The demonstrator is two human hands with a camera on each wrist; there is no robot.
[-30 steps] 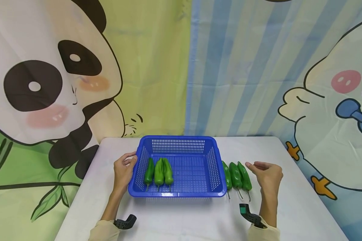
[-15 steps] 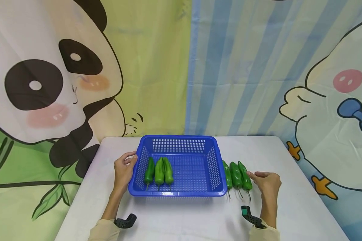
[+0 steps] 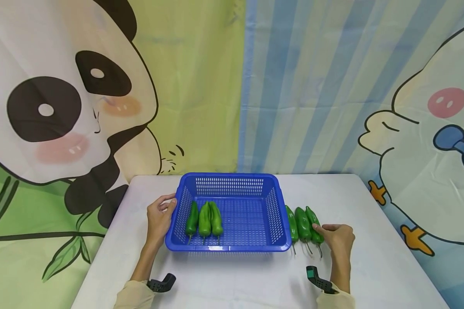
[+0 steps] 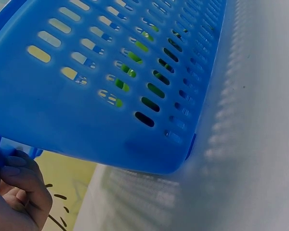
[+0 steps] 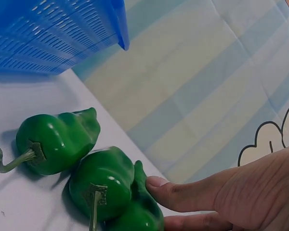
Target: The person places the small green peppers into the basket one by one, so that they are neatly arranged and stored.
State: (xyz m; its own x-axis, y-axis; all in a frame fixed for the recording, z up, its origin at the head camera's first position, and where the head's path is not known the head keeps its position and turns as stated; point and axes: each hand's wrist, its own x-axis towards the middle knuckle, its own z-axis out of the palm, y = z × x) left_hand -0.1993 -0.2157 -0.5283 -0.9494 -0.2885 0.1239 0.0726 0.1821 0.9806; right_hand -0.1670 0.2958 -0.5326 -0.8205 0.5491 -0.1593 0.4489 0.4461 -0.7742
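Observation:
My left hand [image 3: 159, 218] grips the left rim of a blue plastic basket [image 3: 228, 248], its fingers curled at the edge in the left wrist view. Three green peppers [image 3: 204, 219] lie side by side in the basket's left part. On the table to its right is another row of three, the leftmost pepper [image 3: 291, 225] partly hidden by the rim. My right hand [image 3: 338, 240] is at the rightmost pepper [image 5: 142, 211] of that row, thumb tip on its side and a finger low beside it, both fairly straight. The middle pepper [image 5: 101, 180] lies against it.
The basket stands on a white table [image 3: 232, 283], its right half showing bare mesh. Behind the table hangs a curtain [image 3: 201, 86] printed with cartoon animals. A black wrist device [image 3: 320, 281] sits on each forearm.
My right hand has moved down and left, bringing its thumb from beside the rightmost pepper onto it. The left hand, basket and peppers have stayed put.

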